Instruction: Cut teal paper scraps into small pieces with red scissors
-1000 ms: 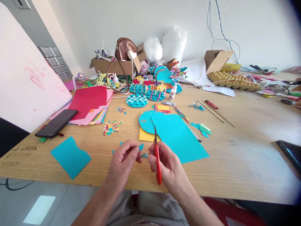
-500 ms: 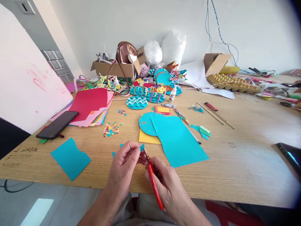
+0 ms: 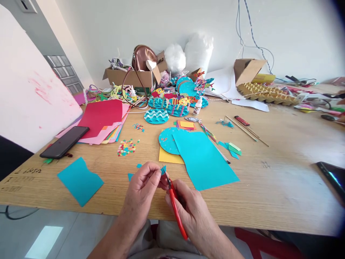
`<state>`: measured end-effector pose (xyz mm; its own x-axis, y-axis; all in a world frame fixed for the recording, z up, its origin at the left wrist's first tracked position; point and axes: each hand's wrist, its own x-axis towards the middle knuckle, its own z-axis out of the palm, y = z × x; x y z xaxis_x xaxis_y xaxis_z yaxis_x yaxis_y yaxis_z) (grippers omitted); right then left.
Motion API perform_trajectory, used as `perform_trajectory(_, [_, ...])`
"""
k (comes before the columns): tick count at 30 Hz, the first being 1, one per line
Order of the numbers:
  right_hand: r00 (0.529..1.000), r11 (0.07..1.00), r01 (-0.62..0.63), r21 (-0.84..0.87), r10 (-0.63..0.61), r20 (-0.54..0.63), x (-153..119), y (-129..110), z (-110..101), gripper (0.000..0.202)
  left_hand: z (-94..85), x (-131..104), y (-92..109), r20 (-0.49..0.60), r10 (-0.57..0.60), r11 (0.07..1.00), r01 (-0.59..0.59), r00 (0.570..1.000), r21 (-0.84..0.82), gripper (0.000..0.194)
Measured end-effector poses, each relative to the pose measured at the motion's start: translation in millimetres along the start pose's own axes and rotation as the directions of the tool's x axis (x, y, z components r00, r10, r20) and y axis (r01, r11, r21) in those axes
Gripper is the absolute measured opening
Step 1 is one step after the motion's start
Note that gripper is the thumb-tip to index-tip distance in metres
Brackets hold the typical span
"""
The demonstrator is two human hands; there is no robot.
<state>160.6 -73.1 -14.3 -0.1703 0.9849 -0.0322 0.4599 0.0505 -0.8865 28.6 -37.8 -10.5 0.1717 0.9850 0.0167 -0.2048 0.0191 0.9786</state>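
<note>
My left hand pinches a small blue paper piece between thumb and fingers, over the table's front part. Wrapped round the red-handled scissors, my right hand is just to the right of it. The dark blades point up and left and lie against the small piece; how far they are apart is hard to tell. Small blue scraps lie beside my left hand. A large blue sheet lies beyond my right hand, partly over a round blue disc and a yellow sheet.
A cut blue sheet and a phone lie at the left, near stacked coloured paper. Paper dots lie left of centre. A glue bottle stands behind; another phone lies at the right edge.
The scissor blades have shifted slightly against the small blue piece. Both hands keep nearly the same place, and the whole view has moved a little.
</note>
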Motion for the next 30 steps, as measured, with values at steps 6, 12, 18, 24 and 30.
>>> perform_trajectory(6, [1.0, 1.0, 0.005, -0.007, -0.005, 0.011, 0.3, -0.3, -0.7, 0.025, -2.2, -0.2, -0.7, 0.011, 0.0, 1.0, 0.0, 1.0, -0.012, 0.016])
perform_trajectory(12, [0.999, 0.999, 0.032, 0.006, -0.032, 0.036, -2.5, -1.1, -1.6, 0.024, -7.8, -2.6, 4.4, 0.048, -0.049, 0.999, 0.05, 0.998, -0.01, 0.015])
perform_trajectory(18, [0.996, 1.0, 0.015, -0.01, -0.014, 0.09, -5.7, -0.9, 1.7, 0.027, -16.2, -10.0, 5.7, 0.058, -0.111, 0.994, 0.111, 0.992, -0.002, 0.017])
perform_trajectory(24, [0.991, 0.999, -0.02, -0.032, 0.024, 0.134, -8.0, -3.2, 6.1, 0.03, -23.8, -15.3, 2.7, 0.049, -0.141, 0.99, 0.142, 0.989, -0.012, 0.017])
perform_trajectory(30, [0.987, 0.999, -0.033, -0.027, 0.037, 0.159, -10.0, -5.5, 7.9, 0.029, -27.3, -18.0, 1.8, 0.055, -0.149, 0.988, 0.151, 0.987, -0.024, 0.017])
